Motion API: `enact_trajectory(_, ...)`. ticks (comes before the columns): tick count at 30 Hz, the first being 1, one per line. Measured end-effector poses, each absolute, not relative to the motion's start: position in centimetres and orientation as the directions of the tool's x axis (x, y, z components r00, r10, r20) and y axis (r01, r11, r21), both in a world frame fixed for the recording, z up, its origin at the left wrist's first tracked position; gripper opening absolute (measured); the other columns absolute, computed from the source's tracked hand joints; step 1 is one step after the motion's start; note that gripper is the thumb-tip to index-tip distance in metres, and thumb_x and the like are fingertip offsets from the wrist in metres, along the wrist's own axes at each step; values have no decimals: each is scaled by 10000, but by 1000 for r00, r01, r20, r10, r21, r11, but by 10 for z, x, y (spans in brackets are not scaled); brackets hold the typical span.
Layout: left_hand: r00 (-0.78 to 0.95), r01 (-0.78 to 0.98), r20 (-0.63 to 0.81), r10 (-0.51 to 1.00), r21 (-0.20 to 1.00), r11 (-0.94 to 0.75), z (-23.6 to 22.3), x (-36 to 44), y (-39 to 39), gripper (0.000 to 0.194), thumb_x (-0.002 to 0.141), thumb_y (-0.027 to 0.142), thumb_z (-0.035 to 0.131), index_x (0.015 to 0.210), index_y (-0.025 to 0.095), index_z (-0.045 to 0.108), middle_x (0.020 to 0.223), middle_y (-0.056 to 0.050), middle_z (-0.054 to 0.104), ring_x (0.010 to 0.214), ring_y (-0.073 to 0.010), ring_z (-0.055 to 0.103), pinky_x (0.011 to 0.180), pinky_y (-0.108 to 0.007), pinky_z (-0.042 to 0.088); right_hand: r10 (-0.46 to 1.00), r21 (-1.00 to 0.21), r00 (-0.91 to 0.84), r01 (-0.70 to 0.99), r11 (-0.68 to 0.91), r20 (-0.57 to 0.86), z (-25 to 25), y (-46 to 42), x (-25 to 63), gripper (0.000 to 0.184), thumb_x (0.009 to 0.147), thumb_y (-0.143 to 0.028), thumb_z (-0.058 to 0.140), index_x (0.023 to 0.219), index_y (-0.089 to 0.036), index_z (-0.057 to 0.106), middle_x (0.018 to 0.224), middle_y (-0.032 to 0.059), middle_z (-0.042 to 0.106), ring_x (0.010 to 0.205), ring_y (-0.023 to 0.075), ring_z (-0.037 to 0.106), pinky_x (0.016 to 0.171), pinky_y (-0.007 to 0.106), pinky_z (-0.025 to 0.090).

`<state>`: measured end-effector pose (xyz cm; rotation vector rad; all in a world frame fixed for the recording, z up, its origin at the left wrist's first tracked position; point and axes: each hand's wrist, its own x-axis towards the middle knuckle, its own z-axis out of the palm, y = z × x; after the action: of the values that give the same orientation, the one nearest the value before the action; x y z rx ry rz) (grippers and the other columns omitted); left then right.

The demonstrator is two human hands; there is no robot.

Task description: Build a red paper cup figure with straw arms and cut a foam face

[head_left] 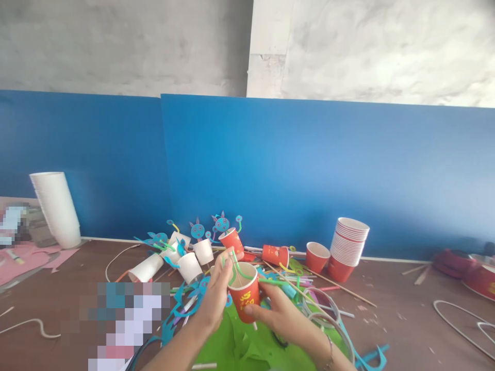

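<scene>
Low in the middle, my right hand [275, 310] is wrapped around a red paper cup [244, 299] with yellow lettering, its white mouth tilted towards me. Green bendy straws [240, 269] stick up out of the cup and over its rim. At the cup's left side, my left hand [219, 291] pinches a bent green straw near its top. Part of that straw is hidden by the fingers. Beneath both hands lies green paper [242, 342], with blue paper cut-outs [178, 305] beside it.
Behind the hands are white paper cups [189, 267], blue paper animal faces [222, 223] and a tipped red cup [275, 254]. A stack of paper cups [350, 242] stands right, a tall white cup stack [56, 211] left. Thin sticks [340, 287] and tape rings [325, 309] lie right. A blue partition [309, 170] rises behind.
</scene>
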<state>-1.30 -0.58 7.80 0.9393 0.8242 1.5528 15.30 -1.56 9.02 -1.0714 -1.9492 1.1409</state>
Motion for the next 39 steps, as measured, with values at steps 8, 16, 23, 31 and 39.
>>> enact_trajectory(8, -43, -542, 86, 995, 835, -96, 93, -17, -4, 372, 720, 517, 745, 797, 169, 639, 1058, -103, 705, 964, -284, 651, 777, -344, 501, 883, -929, -378, 126, 347, 278, 91, -11, 157, 452, 911, -524, 515, 1250, -242, 613, 1112, 93, 685, 1040, 262, 608, 908, 397, 489)
enact_trajectory(16, 126, -376, 168, 978, 920, -110, 89, -18, -6, 373, 777, 538, 682, 769, 167, 640, 862, -46, 676, 819, -202, 612, 778, -304, 456, 890, -918, -231, -41, 395, 393, 99, -11, 156, 280, 831, -482, 650, 858, -235, 779, 924, 77, 714, 905, 249, 622, 844, 359, 497)
enact_trajectory(23, 317, -181, 197, 928, 973, -144, 98, -20, -12, 419, 805, 591, 618, 794, 172, 613, 807, -11, 606, 797, -182, 548, 759, -290, 430, 846, -876, -355, 127, 465, 397, 98, -14, 157, 361, 894, -473, 564, 711, -192, 697, 677, 17, 588, 674, 167, 506, 658, 282, 418)
enact_trajectory(31, 402, -79, 243, 883, 970, -231, 101, -15, -20, 341, 893, 525, 536, 819, 193, 565, 765, 21, 535, 770, -159, 509, 794, -285, 434, 822, -850, -477, 246, 466, 312, 102, -18, 157, 419, 935, -477, 480, 643, -184, 547, 653, -11, 493, 645, 143, 462, 630, 264, 385)
enact_trajectory(39, 73, -115, 366, 928, 927, -357, 92, -23, -11, 325, 925, 513, 484, 883, 201, 564, 1038, -63, 624, 994, -225, 561, 925, -339, 415, 848, -834, -286, 213, 510, 445, 98, -12, 160, 221, 895, -409, 574, 967, -219, 660, 970, 62, 622, 897, 212, 574, 792, 313, 452)
